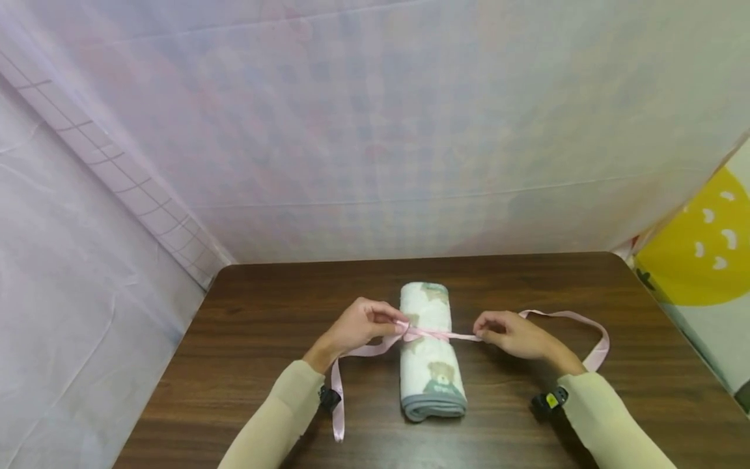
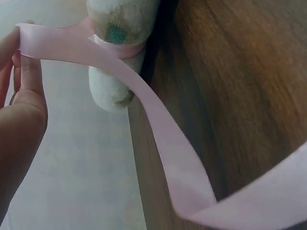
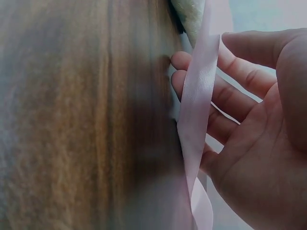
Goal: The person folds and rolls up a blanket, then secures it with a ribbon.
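A rolled white towel (image 1: 430,365) with bear prints and a grey-green edge lies lengthwise on the table. Pink ribbon (image 1: 435,334) wraps its middle and crosses on top. At the towel's left side, my left hand (image 1: 366,324) pinches one length of the ribbon between thumb and fingertips; the left wrist view shows that ribbon (image 2: 172,163) looping down from the fingers. On the other side my right hand (image 1: 515,333) pinches the other length, drawn straight out from the towel. In the right wrist view this ribbon (image 3: 199,91) runs across the fingers.
The brown wooden table (image 1: 263,299) has a pale curtain (image 1: 375,130) behind it. One ribbon tail (image 1: 338,404) hangs over the tabletop beside the left wrist; another loops out past the right wrist (image 1: 597,348). Small dark devices sit on both wrists.
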The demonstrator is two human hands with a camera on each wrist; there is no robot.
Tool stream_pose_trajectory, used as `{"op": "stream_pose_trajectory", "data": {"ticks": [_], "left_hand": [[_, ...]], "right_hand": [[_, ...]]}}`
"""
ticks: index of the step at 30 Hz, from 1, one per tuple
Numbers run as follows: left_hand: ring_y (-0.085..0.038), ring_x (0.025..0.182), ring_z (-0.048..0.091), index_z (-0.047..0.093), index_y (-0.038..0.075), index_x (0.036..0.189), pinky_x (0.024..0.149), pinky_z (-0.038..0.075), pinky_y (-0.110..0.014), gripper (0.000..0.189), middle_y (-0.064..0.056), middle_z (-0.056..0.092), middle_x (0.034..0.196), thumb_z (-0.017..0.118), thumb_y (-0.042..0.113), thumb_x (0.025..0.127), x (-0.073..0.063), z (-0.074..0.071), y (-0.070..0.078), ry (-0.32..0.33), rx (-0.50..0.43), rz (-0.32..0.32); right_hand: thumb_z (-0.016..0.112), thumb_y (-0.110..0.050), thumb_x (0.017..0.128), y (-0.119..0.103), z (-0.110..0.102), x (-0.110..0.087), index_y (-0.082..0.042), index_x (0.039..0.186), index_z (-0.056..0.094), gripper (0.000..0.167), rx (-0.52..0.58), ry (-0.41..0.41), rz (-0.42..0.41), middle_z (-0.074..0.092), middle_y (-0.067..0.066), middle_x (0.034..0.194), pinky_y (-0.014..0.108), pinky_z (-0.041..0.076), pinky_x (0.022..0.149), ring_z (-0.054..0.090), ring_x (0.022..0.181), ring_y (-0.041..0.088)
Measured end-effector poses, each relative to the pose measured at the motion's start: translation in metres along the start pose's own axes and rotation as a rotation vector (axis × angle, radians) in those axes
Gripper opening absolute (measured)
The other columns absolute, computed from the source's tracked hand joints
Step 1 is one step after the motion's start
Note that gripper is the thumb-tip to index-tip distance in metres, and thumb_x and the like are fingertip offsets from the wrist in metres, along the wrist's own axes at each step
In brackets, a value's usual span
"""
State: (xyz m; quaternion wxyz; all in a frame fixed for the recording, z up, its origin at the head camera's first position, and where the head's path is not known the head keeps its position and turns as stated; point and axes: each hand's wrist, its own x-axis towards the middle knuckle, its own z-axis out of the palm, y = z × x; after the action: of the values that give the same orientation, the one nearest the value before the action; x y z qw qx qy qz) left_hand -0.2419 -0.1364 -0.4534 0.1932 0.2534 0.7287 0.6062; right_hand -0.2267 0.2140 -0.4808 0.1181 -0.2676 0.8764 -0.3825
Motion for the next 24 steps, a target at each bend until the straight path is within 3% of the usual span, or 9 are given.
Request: {"op": "stream_pose_trajectory", "data": {"ticks": [5, 9, 11, 15, 18, 22, 24], "left_hand": [[-0.013, 0.078, 0.064, 0.076, 0.002, 0.104, 0.071, 0.056, -0.039, 0.016, -0.008, 0.072, 0.094, 0.073, 0.011, 0.090, 0.004, 0.002, 0.000, 0.025, 0.040, 0.034], [-0.013, 0.094, 0.062, 0.075, 0.003, 0.102, 0.083, 0.054, -0.032, 0.015, -0.006, 0.068, 0.102, 0.072, 0.012, 0.091, 0.007, 0.003, 0.000, 0.085, 0.060, 0.066], [-0.012, 0.095, 0.063, 0.075, 0.004, 0.102, 0.085, 0.053, -0.030, 0.014, -0.006, 0.069, 0.102, 0.071, 0.012, 0.092, 0.009, 0.003, -0.001, 0.120, 0.049, 0.067], [-0.013, 0.086, 0.065, 0.072, -0.002, 0.106, 0.081, 0.055, -0.035, 0.017, -0.013, 0.071, 0.098, 0.068, 0.010, 0.094, 0.011, 0.003, 0.000, 0.152, -0.002, 0.058], [-0.014, 0.081, 0.064, 0.069, -0.008, 0.108, 0.078, 0.055, -0.033, 0.021, -0.018, 0.070, 0.095, 0.065, 0.008, 0.095, 0.012, 0.005, 0.001, 0.146, -0.030, 0.054], [-0.015, 0.079, 0.063, 0.066, -0.011, 0.110, 0.075, 0.054, -0.030, 0.023, -0.016, 0.070, 0.091, 0.064, 0.007, 0.096, 0.013, 0.005, 0.000, 0.133, -0.055, 0.036], [-0.014, 0.078, 0.063, 0.067, -0.010, 0.110, 0.075, 0.055, -0.032, 0.023, -0.013, 0.070, 0.091, 0.065, 0.008, 0.096, 0.012, 0.005, 0.000, 0.127, -0.057, 0.031]], "right_hand": [[0.060, -0.014, 0.099, 0.000, -0.004, -0.004, -0.012, 0.100, 0.067, 0.007, -0.010, 0.001, -0.009, 0.068, -0.002, 0.091, 0.025, 0.049, 0.074, 0.059, 0.084, 0.006], [0.064, -0.017, 0.097, 0.000, -0.009, -0.008, -0.011, 0.102, 0.066, 0.009, 0.028, -0.064, 0.015, 0.069, -0.003, 0.086, 0.025, 0.048, 0.070, 0.060, 0.079, 0.006], [0.068, -0.018, 0.094, 0.000, -0.012, -0.010, -0.010, 0.103, 0.066, 0.013, 0.055, -0.110, 0.047, 0.067, -0.003, 0.081, 0.025, 0.047, 0.065, 0.058, 0.073, 0.007], [0.073, -0.015, 0.088, 0.001, -0.021, -0.016, -0.009, 0.102, 0.065, 0.017, 0.034, -0.154, 0.102, 0.060, -0.005, 0.075, 0.024, 0.043, 0.058, 0.051, 0.065, 0.006], [0.069, -0.008, 0.086, 0.003, -0.033, -0.023, -0.007, 0.102, 0.064, 0.016, 0.025, -0.152, 0.132, 0.060, -0.004, 0.076, 0.024, 0.044, 0.057, 0.051, 0.064, 0.006], [0.063, -0.001, 0.089, 0.001, -0.051, -0.029, -0.003, 0.102, 0.061, 0.013, 0.087, -0.127, 0.116, 0.065, 0.004, 0.075, 0.028, 0.049, 0.059, 0.059, 0.065, 0.011], [0.062, 0.000, 0.091, -0.001, -0.058, -0.030, -0.002, 0.104, 0.060, 0.013, 0.138, -0.110, 0.068, 0.066, 0.009, 0.073, 0.030, 0.051, 0.058, 0.063, 0.063, 0.017]]}}
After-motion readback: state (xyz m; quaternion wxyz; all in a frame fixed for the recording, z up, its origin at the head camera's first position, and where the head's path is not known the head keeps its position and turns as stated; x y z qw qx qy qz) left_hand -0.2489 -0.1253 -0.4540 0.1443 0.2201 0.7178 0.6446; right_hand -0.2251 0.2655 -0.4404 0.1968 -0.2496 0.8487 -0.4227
